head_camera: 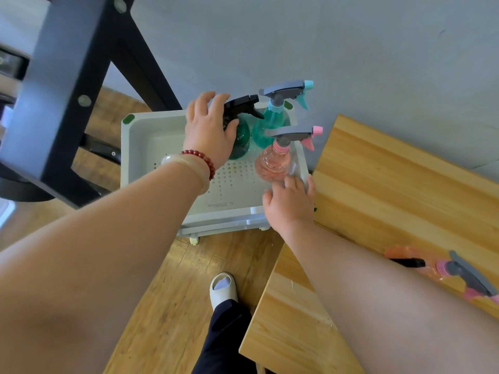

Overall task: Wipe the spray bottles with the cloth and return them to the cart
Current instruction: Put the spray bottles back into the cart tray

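Dark green bottle (241, 140) upright, nozzle (253, 99) rightward, in left hand (209, 130)

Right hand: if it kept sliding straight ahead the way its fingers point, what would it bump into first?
Most likely the pink bottle standing in the cart. The right hand has its fingertips almost at the bottle's base, though depth is hard to judge.

three spray bottles upright in the far right corner of the white perforated plastic cart tray (151, 147)
my left hand (209, 130) grips the dark green translucent bottle with black trigger (241, 141), just beside the teal bottle with grey trigger (270, 125); the pink bottle with grey trigger (272, 164) stands nearer me; another pink spray bottle (442, 266) lies on its side, off the cart.
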Tool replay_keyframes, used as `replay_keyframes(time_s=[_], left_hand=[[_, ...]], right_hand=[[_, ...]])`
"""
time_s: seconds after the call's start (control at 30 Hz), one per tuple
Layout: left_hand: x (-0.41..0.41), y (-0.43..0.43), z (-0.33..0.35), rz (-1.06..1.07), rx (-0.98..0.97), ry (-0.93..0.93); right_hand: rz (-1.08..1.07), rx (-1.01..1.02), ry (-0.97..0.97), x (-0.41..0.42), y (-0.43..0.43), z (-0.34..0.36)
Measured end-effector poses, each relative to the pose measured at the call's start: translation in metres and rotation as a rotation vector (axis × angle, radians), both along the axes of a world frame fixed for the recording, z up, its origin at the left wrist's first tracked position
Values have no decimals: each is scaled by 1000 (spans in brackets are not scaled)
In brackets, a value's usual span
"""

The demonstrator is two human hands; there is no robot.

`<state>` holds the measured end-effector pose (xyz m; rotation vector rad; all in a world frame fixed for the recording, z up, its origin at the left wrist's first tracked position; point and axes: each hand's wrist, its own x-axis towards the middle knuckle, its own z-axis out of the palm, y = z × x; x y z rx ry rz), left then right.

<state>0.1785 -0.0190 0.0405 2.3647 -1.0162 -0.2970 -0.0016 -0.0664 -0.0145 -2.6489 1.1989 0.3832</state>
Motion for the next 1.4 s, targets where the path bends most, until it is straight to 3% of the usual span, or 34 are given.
replay_keyframes(time_s=[0.37, 0.43, 0.53, 0.8, 1.07, 1.23, 1.4], left_hand=[[-80, 37, -7, 18, 70, 43], [-86, 44, -12, 31, 82, 67], [-112, 54, -14, 17, 104, 91], [-200, 73, -19, -77, 138, 191], [-271, 45, -9, -249, 102, 252], [-297, 17, -6, -375, 180, 282], [-307, 2, -5, -371, 189, 361]], right_hand=[[107, 61, -113, -42, 4, 22], [75, 84, -202, -44, 9, 24], [-22, 36, -355, -72, 14, 29], [-34, -106, -474, -151, 10, 51], [-141, -149, -497, -204, -9, 64], [-204, -144, -512, -231, -20, 63], [-238, -139, -520, -251, -27, 57]])
